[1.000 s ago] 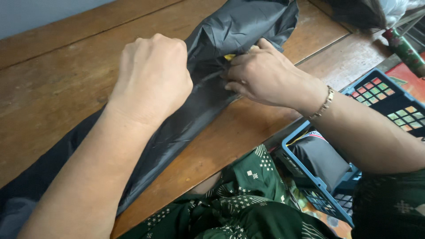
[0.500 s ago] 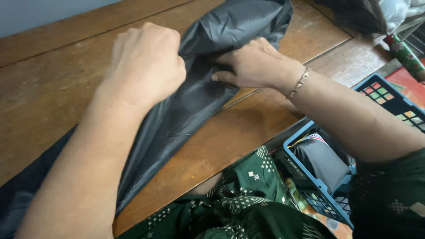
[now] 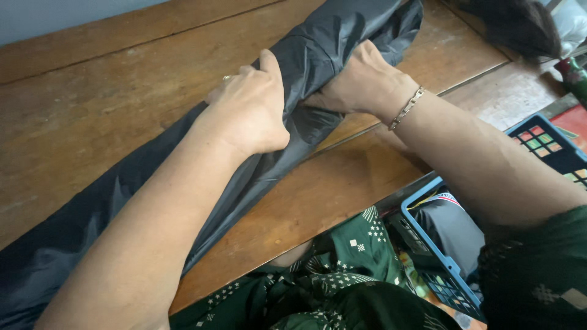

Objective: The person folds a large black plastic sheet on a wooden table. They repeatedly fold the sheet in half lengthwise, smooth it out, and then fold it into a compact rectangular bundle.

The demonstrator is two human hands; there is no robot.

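A long dark grey fabric bundle lies diagonally across the wooden table, from the near left to the far right. My left hand, wearing a ring, clamps down on the middle of the fabric with the fingers curled over it. My right hand, with a metal bracelet at the wrist, grips the fabric just beyond, its fingers tucked into the folds. The two hands sit close together.
A blue plastic basket with clothing inside stands below the table's near edge at the right. A dark bundle lies at the far right corner. Green patterned cloth covers my lap.
My left hand has slid along the fabric toward the right hand, and the right hand has shifted up the bundle; the view has come closer.
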